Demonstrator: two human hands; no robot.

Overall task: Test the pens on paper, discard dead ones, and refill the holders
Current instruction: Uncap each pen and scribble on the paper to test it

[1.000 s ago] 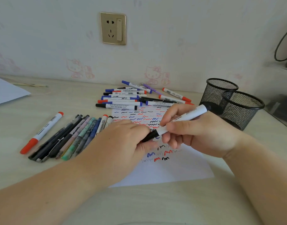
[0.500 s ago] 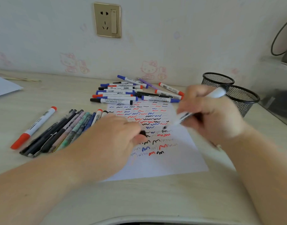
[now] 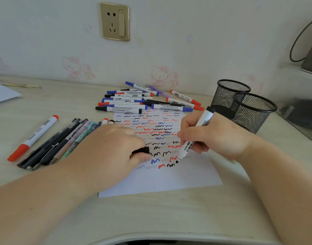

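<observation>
"AoWo" on the marker (image 3: 195,137) barrel; other print illegible.

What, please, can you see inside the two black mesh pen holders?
Through the mesh, the nearer holder and the farther holder show no pens. The farther holder's base is hidden behind the nearer one and the black marker.

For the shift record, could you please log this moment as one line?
right hand: holds white black-tipped marker, tip on scribbled white paper | left hand: holds black cap
</observation>
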